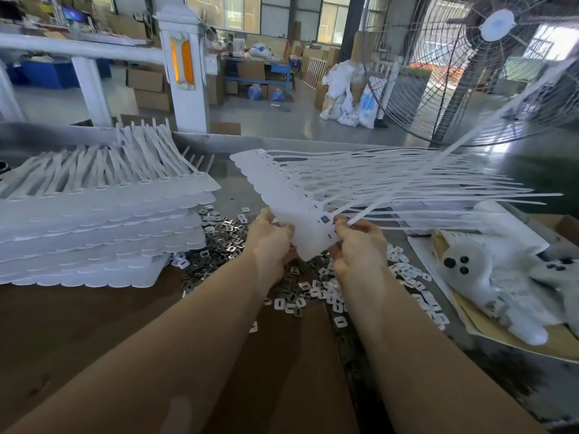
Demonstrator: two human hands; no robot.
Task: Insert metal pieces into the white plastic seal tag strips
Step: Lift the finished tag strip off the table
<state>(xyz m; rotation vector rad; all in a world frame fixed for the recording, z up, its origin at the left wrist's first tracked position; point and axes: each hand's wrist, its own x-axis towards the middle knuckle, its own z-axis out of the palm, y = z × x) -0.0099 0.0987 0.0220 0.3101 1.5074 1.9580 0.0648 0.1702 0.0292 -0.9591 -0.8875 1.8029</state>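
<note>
1. White seal tag strip sheet (282, 183) is being held up above the bench (94, 324), tilted, flag ends toward the person and left, thin tails fanning out to the right.
2. Left hand (271, 242) is gripping the near lower edge of the sheet, thumb on top, fingers curled under.
3. Right hand (360, 242) is pinching at the sheet's near corner by a dark slot; fingertips are curled tight there. Cannot tell if a metal piece is between them.
4. One tail is bending up and away from the right hand, crossing over the other tails toward the fan (470, 73).
5. Metal pieces (225, 239) are lying loose in a scattered pile on the bench, directly below and around both hands, spreading right and toward the person.
6. Stack of tag sheets (94, 220) is sitting on the bench at left, several layers, tails pointing away; its right edge is just beside the metal pile.
7. White plush toy (488, 270) with dark dots is lying at right on cardboard, near the metal pieces.
8. Large wire-guard fan is standing beyond the bench at upper right.
9. White machine post (185, 64) with orange panel is standing behind the stack; boxes and bags are sitting on the floor farther back.
</note>
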